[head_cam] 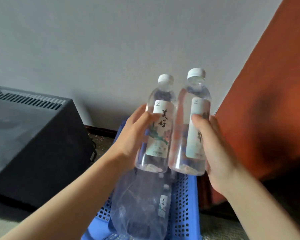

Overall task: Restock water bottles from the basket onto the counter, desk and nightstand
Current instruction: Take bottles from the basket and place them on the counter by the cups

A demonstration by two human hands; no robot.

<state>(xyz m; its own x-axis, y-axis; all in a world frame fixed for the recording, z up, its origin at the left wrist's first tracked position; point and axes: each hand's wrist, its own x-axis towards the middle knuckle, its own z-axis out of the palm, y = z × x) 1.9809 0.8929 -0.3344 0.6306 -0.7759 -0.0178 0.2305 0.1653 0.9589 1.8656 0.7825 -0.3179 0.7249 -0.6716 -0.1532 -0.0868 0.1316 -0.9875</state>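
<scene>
I hold two clear water bottles with white caps and pale labels upright, side by side, above the blue plastic basket. My left hand grips the left bottle around its middle. My right hand grips the right bottle, thumb across its label. Down in the basket lies a clear plastic wrap with at least one more labelled bottle inside it.
A black box-shaped appliance with a vented top stands to the left of the basket. An orange-red upholstered piece rises on the right. A grey wall is behind, and patterned carpet lies underfoot.
</scene>
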